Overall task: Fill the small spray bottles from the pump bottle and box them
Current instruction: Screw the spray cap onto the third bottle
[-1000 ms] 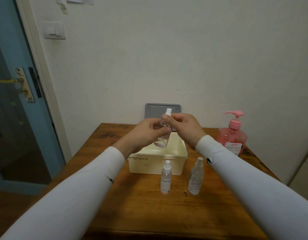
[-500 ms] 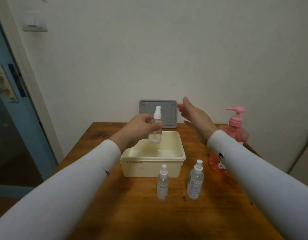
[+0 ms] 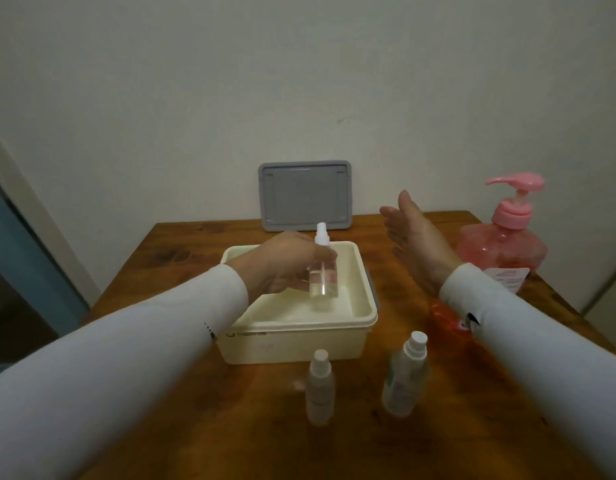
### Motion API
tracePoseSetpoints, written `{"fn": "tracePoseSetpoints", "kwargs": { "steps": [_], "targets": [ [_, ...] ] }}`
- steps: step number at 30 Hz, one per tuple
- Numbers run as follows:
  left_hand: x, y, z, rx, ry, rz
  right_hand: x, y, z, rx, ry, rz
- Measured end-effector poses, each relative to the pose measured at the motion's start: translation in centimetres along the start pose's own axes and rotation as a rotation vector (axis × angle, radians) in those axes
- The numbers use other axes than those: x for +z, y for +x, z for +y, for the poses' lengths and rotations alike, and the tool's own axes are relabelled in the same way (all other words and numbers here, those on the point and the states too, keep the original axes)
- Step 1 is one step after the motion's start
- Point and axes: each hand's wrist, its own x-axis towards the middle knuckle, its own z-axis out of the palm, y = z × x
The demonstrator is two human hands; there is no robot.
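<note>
1. the left hand (image 3: 282, 263) has its fingers (image 3: 325, 252) curled round a small clear spray bottle (image 3: 323, 271), holding it upright inside the cream box (image 3: 363, 271); whether its base touches the box floor is hard to tell.
2. the right hand (image 3: 415, 233) holds nothing, fingers straight and loosely spread, raised above the tabletop (image 3: 182, 247) between the box and the pink pump bottle (image 3: 507, 237).
3. the held bottle's white spray cap stands above the fingers; a faint pink tint shows through the clear body, but the fill level is unclear.
4. two more spray bottles stand upright just in front of the box, apart from each other: a smaller one (image 3: 319, 389) and a taller labelled one (image 3: 405, 379); both are blurred and their print is unreadable.
5. the right sleeve (image 3: 528, 334) covers the lower part of the pump bottle and its label.
6. a grey lid (image 3: 304, 195) leans upright against the wall behind the box.
7. both white sleeves run out of the picture at the bottom edge.
</note>
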Motion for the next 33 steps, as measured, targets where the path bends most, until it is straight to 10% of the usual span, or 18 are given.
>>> {"fn": "tracePoseSetpoints", "kwargs": {
  "steps": [33],
  "targets": [
    [3.8,6.5,-1.9,-0.414,0.083,-0.187,-0.3,4.7,5.5,0.014,-0.241,0.031]
  ]
}}
